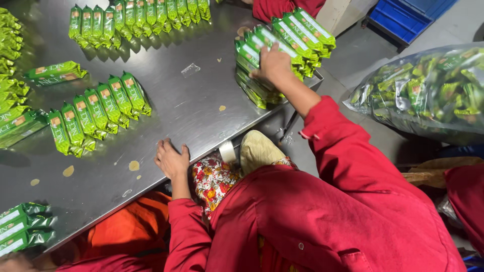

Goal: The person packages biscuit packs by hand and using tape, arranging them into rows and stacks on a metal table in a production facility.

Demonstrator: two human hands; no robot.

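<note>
My right hand (275,63) reaches out in a red sleeve and presses on a tall stack of green snack packets (252,85) at the far right corner of the steel table (191,108), its fingers curled over the top packets. More green packets (302,32) lie fanned just beyond that hand. My left hand (171,160) lies flat on the table's near edge with fingers spread and nothing in it. A row of green packets (98,113) lies to its left, apart from it.
Another long row of packets (136,20) runs along the far side, with more piled at the left edge (10,75) and bottom left (20,234). A clear bag full of packets (428,90) sits on the floor at right. A blue crate (403,15) stands beyond it.
</note>
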